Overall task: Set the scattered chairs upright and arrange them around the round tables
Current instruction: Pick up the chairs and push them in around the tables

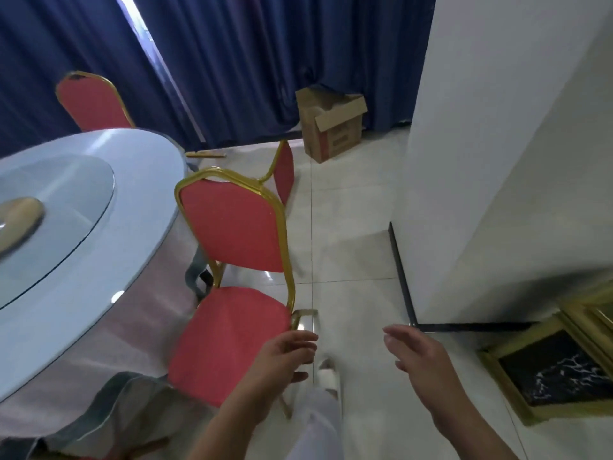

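Three red-padded chairs with gold metal frames are in view. The nearest red chair [232, 227] stands upright on the pale tiled floor [348, 227], long axis vertical. Its backrest is on the far side and its seat front points toward the person. Its left side is just beside the round pale-blue bench [139, 167] with a draped cloth. A second red chair [93, 101] stands upright at the far rim of the bench, backrest showing above the top. The third red chair [284, 174] is seen edge-on behind the nearest one, partly hidden, near the blue curtains [232, 61].

The left hand [285, 356] is at the front right corner of the nearest chair's seat, its fingers [298, 338] curled. Blur hides whether they grip the seat edge. The right hand [421, 360] hovers over the floor, well apart from the chair, fingers loosely spread and holding nothing.

One glass turntable [66, 200] lies on the bench. One brown cardboard box [331, 134] sits open by the curtains; its contents cannot be seen. A gold-framed dark panel [547, 370] lies at lower right beside the white pillar [497, 127].
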{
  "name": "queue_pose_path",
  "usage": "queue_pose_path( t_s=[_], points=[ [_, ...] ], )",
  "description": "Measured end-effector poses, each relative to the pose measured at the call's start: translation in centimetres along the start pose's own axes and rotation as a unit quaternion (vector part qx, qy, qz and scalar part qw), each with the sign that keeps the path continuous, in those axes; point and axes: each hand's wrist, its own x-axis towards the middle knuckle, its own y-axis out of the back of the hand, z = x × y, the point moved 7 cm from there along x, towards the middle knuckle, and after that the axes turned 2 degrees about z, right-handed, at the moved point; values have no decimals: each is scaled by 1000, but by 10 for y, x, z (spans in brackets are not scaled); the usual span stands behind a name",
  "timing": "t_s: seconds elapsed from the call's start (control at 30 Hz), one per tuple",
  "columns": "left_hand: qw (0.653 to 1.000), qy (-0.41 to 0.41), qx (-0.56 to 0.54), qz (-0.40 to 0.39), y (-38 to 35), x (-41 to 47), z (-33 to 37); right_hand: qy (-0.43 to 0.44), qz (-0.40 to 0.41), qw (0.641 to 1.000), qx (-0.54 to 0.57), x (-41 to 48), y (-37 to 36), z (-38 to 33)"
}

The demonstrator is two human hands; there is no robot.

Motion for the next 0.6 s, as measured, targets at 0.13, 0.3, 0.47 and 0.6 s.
queue_pose_path(
  t_s=[0.13,0.3,0.47,0.6],
  points=[
    [999,-5,-3,-40,-16,100,51,-6,18,1000,-25,91,6,-29],
    [996,-10,-5,-88,-30,222,143,-24,7,996,-85,201,3,-101],
    [977,-120,160,-68,-27,323,258,89,-24,976,-199,308,-15,-207],
    [879,-228,419,6,-30,390,325,117,-42,946,-300,392,-29,-236]
  ],
)
